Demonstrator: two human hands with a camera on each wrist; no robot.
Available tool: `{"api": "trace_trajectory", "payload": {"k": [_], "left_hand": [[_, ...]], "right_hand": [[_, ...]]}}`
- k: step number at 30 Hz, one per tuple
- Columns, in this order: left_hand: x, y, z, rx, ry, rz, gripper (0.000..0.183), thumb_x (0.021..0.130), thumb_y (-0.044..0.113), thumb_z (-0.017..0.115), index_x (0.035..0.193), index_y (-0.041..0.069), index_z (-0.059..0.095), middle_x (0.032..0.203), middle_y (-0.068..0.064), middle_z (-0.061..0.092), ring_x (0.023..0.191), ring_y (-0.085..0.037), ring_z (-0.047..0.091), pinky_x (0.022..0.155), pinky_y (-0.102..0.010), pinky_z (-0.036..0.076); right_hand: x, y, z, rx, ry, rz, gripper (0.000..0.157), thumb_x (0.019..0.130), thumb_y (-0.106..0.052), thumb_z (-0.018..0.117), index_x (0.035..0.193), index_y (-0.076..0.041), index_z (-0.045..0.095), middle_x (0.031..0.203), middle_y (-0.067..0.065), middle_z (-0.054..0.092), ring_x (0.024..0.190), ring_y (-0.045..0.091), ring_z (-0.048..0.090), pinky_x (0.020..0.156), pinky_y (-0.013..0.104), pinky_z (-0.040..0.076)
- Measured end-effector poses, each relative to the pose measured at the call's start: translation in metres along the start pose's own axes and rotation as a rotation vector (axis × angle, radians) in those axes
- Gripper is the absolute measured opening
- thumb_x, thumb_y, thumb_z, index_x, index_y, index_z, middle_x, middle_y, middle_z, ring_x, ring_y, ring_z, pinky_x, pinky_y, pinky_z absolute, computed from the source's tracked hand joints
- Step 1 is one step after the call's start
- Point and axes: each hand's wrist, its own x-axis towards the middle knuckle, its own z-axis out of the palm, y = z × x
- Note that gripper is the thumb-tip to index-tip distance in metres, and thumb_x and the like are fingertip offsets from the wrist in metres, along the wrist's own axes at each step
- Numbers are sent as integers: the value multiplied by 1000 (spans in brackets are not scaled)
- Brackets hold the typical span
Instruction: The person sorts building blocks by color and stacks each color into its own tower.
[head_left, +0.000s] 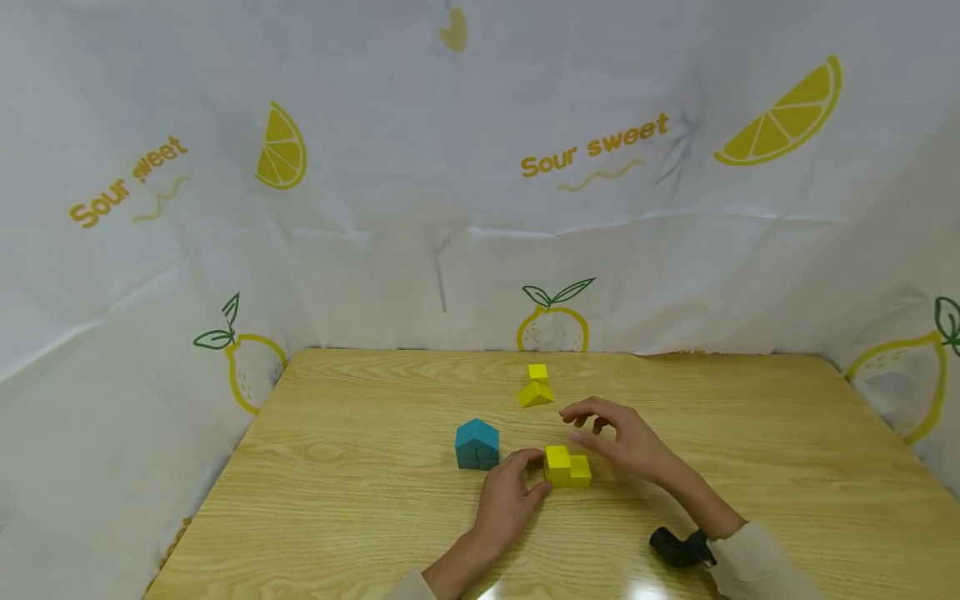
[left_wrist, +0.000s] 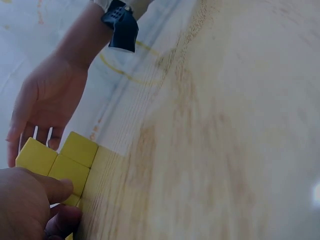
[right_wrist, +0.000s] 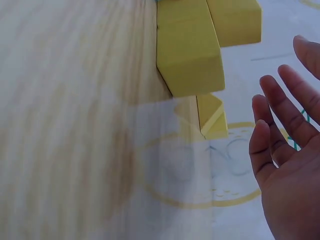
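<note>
Two columns of yellow blocks stand side by side on the wooden table, the left yellow column (head_left: pixel 557 467) taller than the short yellow block (head_left: pixel 581 472) at its right. My left hand (head_left: pixel 506 502) grips the taller column from its left side; in the left wrist view its thumb (left_wrist: pixel 59 190) lies across a yellow block face. Just above and right of the blocks hovers my right hand (head_left: pixel 628 442), fingers spread loosely and touching nothing. Left of the yellow blocks stands a blue house-shaped block group (head_left: pixel 477 445) with a peaked top and a seam below.
Farther back on the table (head_left: pixel 360 467) lie a yellow triangular block (head_left: pixel 536 395) and a yellow square-faced block (head_left: pixel 537 372) behind it. A white lemon-print cloth (head_left: pixel 405 283) hangs around the table. A black device (head_left: pixel 681 548) sits at the right wrist.
</note>
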Motion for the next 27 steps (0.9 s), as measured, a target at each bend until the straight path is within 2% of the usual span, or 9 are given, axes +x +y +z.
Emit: {"api": "trace_trajectory", "payload": {"k": [8, 16, 23, 27], "left_hand": [[1, 1, 0, 2, 4, 0, 37, 83, 10, 76, 117, 8, 63, 111, -3, 65, 56, 3, 39, 51, -17, 39], [0, 1, 0, 4, -10, -15, 38, 83, 11, 75, 118, 8, 62, 111, -3, 64, 55, 3, 39, 50, -17, 39], [0, 0, 0, 8, -11, -25, 38, 83, 11, 75, 119, 9, 62, 112, -2, 64, 56, 3, 39, 51, -17, 39], [0, 1, 0, 9, -12, -23, 38, 83, 11, 75, 119, 9, 62, 111, -2, 64, 56, 3, 39, 51, -17, 39]], "right_hand": [[16, 6, -11, -75, -3, 30, 25, 93, -14, 64, 118, -19, 63, 107, 5, 65, 92, 11, 57, 73, 31, 49], [31, 12, -12, -118, -20, 58, 28, 93, -18, 65, 120, -12, 62, 112, 9, 63, 91, 14, 57, 73, 33, 49], [42, 21, -10, -107, -25, 94, 31, 93, -18, 65, 121, -7, 61, 117, 13, 61, 92, 21, 57, 74, 37, 49], [46, 25, -8, -117, -29, 108, 34, 93, -18, 65, 123, -4, 59, 120, 14, 59, 92, 23, 58, 73, 35, 50]]}}
